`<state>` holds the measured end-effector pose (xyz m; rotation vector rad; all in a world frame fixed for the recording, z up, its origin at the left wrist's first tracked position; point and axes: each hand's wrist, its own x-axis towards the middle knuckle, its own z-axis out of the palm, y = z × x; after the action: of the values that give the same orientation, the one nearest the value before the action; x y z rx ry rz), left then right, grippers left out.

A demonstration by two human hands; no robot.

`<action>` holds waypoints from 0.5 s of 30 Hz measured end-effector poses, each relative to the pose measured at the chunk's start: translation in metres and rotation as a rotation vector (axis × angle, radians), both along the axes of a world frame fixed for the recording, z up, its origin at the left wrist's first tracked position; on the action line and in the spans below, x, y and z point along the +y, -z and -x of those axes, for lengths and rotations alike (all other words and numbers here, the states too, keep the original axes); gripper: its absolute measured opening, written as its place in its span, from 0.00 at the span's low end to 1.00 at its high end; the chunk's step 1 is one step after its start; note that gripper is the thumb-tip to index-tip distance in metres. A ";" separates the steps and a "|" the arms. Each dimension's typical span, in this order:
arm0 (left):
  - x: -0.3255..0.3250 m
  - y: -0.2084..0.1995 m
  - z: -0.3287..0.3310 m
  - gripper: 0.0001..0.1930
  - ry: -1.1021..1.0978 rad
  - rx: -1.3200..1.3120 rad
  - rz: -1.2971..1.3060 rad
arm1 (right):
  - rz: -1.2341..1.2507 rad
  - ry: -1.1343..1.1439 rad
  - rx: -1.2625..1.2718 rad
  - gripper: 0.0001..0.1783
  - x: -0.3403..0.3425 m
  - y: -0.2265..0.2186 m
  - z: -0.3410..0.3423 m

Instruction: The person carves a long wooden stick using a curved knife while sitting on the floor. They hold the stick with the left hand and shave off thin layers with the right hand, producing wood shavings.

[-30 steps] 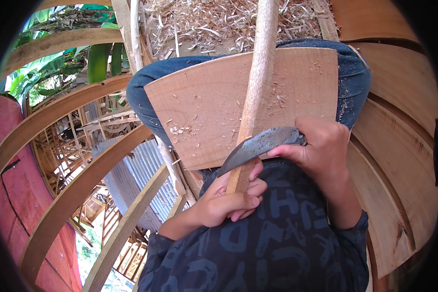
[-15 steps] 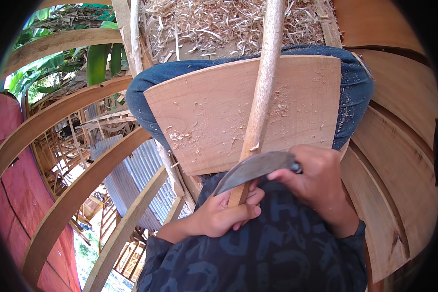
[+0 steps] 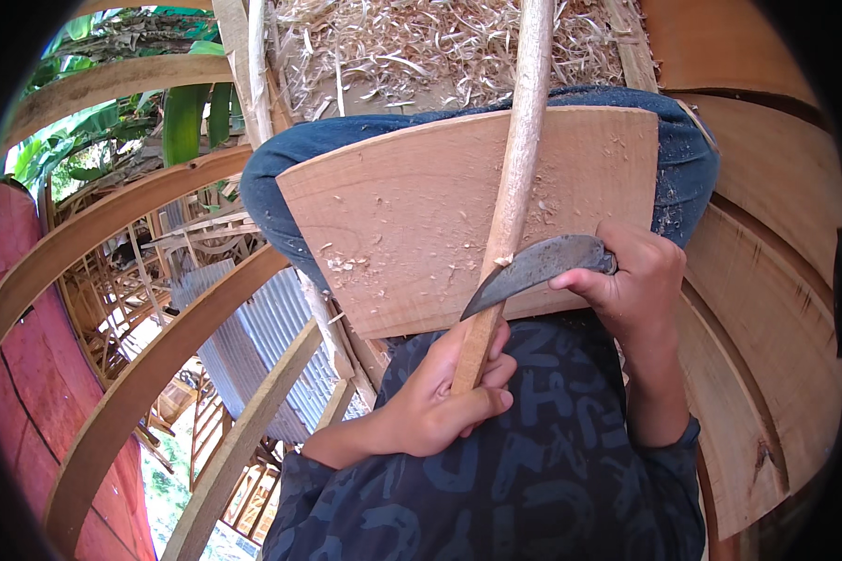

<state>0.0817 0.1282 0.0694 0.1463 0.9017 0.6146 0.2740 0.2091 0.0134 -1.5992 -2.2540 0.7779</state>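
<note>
A long wooden stick (image 3: 519, 159) runs from the top of the view down toward my body. Around its near end wraps my left hand (image 3: 458, 385), thumb along one side. My right hand (image 3: 638, 280) grips a knife with a curved, dark blade (image 3: 541, 266); its handle is mostly hidden by the fingers. The blade lies across the stick just beyond my left hand, and a pale curl of wood sits at its edge. Beneath the stick, a flat wooden board (image 3: 393, 215) rests over my lap, dotted with small shavings.
Many wood shavings (image 3: 402, 56) cover the surface beyond my knees. Curved wooden ribs (image 3: 150, 383) stand at the left, with corrugated metal sheets (image 3: 271, 327) and a red panel (image 3: 47, 374) past them. Overlapping planks (image 3: 758, 243) line the right side.
My right hand has pushed the knife away from my body, up the stick and slightly right. The stick has shifted a little right at its near part. My left hand keeps its hold.
</note>
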 end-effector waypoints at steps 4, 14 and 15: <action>-0.004 -0.003 0.008 0.14 -0.039 -0.165 0.105 | 0.145 0.401 -0.100 0.37 0.016 0.020 -0.015; -0.004 -0.002 -0.002 0.15 -0.088 -0.163 0.144 | 0.272 -0.066 0.232 0.31 -0.024 -0.017 0.001; -0.009 0.001 0.002 0.15 -0.057 -0.178 0.127 | 0.219 -0.113 0.218 0.31 -0.033 -0.017 0.012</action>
<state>0.0799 0.1189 0.0685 -0.0475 0.7720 0.6110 0.2622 0.1763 0.0304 -1.4032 -2.1777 1.2036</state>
